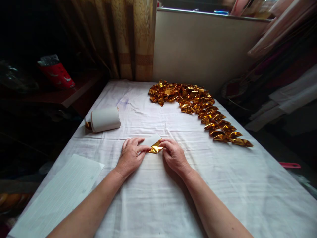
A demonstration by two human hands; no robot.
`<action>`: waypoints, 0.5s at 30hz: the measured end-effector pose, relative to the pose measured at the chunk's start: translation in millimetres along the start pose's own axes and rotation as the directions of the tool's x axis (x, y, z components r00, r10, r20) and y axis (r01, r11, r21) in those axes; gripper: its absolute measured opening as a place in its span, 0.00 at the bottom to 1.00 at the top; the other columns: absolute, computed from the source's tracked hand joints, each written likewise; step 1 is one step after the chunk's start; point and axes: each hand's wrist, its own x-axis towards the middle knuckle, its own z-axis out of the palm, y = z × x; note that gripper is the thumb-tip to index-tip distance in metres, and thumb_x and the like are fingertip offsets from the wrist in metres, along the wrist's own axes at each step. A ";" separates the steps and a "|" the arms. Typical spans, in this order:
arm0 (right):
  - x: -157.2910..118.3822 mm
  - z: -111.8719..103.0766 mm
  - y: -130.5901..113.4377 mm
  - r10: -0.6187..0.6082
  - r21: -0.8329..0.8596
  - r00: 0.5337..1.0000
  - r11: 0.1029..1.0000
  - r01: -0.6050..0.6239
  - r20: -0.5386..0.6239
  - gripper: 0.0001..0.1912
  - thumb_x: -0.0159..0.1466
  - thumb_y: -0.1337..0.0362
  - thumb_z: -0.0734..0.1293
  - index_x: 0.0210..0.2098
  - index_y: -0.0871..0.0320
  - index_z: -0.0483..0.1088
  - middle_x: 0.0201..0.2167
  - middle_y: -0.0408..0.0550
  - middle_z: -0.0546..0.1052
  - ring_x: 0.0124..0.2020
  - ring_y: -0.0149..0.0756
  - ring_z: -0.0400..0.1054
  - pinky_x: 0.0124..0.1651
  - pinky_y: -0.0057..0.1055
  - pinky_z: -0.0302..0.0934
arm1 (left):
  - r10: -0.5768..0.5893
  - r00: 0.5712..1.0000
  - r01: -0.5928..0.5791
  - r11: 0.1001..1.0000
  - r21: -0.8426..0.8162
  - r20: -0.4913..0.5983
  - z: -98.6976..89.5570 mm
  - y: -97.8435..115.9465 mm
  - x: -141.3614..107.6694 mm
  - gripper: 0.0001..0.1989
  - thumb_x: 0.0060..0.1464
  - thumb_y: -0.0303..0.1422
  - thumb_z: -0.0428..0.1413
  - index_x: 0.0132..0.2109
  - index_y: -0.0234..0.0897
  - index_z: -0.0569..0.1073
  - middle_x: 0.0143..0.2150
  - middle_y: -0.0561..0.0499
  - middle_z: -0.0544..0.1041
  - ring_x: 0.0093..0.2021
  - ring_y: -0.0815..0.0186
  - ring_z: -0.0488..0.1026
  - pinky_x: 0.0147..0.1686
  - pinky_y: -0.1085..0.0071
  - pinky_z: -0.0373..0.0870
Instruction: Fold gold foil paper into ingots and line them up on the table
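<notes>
A small sheet of gold foil paper (156,146), white on its other side, lies partly folded on the cloth-covered table between my hands. My left hand (132,152) presses its left edge, thumb stretched along the gold part and fingers over the white part. With fingertips pinched together, my right hand (174,154) grips the right corner of the gold fold. Beyond them, several folded gold foil pieces (188,94) form a long curving row from the back middle to the right edge. To the left rests a roll of paper (106,119), white outside with gold showing at its end.
A lined white sheet (59,195) lies at the left front on the white tablecloth (148,205). On a dark wooden surface at left stands a red container (58,75). Patterned curtains (131,39) hang behind, and clothes (297,92) hang at right.
</notes>
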 end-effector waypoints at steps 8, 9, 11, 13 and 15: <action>-0.4 -14.6 9.4 -0.018 -0.173 0.998 0.985 0.027 0.054 0.17 0.56 0.75 0.62 0.41 0.53 0.74 0.45 0.48 0.77 0.48 0.41 0.68 0.52 0.40 0.61 | 0.080 0.996 -0.082 0.994 0.077 0.025 -1.4 11.0 -5.1 0.09 0.55 0.36 0.60 0.45 0.47 0.77 0.59 0.48 0.73 0.63 0.53 0.64 0.66 0.41 0.45; -0.5 -14.5 8.4 -0.017 -0.172 0.998 0.985 0.026 0.053 0.17 0.57 0.75 0.62 0.41 0.53 0.74 0.45 0.48 0.77 0.47 0.41 0.68 0.52 0.40 0.61 | 0.096 0.995 -0.097 0.992 0.085 0.017 -1.2 11.4 -5.2 0.09 0.55 0.36 0.60 0.44 0.46 0.77 0.58 0.48 0.73 0.62 0.53 0.64 0.66 0.42 0.45; -0.8 -13.9 6.0 -0.009 -0.153 0.999 0.988 0.017 0.049 0.16 0.57 0.73 0.63 0.42 0.53 0.74 0.43 0.48 0.77 0.46 0.41 0.68 0.51 0.39 0.61 | 0.121 0.993 -0.121 0.988 0.099 0.002 -1.1 11.7 -5.0 0.08 0.56 0.35 0.60 0.44 0.45 0.76 0.57 0.48 0.75 0.62 0.53 0.65 0.66 0.43 0.46; -1.3 -13.5 3.7 -0.004 -0.118 0.998 0.993 0.011 0.058 0.16 0.58 0.73 0.64 0.43 0.53 0.74 0.42 0.47 0.77 0.46 0.40 0.68 0.50 0.38 0.62 | 0.141 0.990 -0.140 0.984 0.112 -0.004 -1.6 11.8 -4.6 0.08 0.56 0.35 0.60 0.44 0.45 0.76 0.55 0.48 0.76 0.61 0.53 0.66 0.66 0.44 0.47; -1.8 -13.3 2.3 -0.006 -0.083 0.997 0.996 0.013 0.080 0.17 0.57 0.74 0.64 0.43 0.53 0.73 0.42 0.47 0.77 0.46 0.39 0.69 0.50 0.37 0.62 | 0.151 0.989 -0.149 0.981 0.124 -0.008 -2.4 12.1 -4.0 0.08 0.55 0.34 0.60 0.44 0.44 0.76 0.54 0.49 0.77 0.60 0.53 0.67 0.65 0.44 0.47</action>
